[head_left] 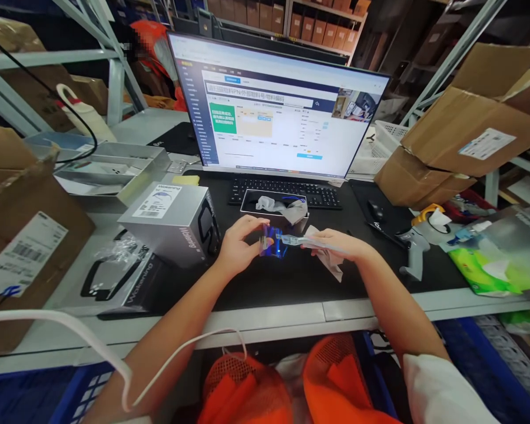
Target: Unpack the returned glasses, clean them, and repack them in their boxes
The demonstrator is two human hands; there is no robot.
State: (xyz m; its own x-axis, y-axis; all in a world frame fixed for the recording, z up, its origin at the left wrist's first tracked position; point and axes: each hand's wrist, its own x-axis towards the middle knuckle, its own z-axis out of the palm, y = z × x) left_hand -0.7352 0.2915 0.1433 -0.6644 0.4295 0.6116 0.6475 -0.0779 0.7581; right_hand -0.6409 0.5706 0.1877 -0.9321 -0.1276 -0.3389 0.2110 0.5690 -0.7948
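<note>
Room: storeroom, racks of cartons at the back; grey worktop [287, 315] with a black mat [291, 282] under the left hand [238, 244] and right hand [340, 244]
Left hand: raised just above the mat, thumb and fingers closed round the left side of a small blue item [274, 242]
Right hand: palm half up, fingers pinched on a clear film strip [298, 240] that runs to the blue item; a crumpled scrap of film hangs under this hand
Blue item: between the two hands, off the mat, glossy, its exact kind too small to tell
Handling: likely very light and stiff, with a slick face that may slip or smudge, so the edges look like the safest hold; the film strip looks thin, limp and easy to tear, best pinched near its free end
Beyond the hands: black tray [249, 203] with crumpled film in it, then a keyboard [287, 191] and a lit monitor [282, 106]
Left of the left hand: grey box [168, 224] standing near, a flat dark pack lying beside it, a labelled carton farther out
Right of the right hand: grey scanner [415, 250] near, mouse [374, 209] behind it, open cartons [463, 129] well apart
Below the hands: orange cloth and blue crates under the worktop edge
</note>
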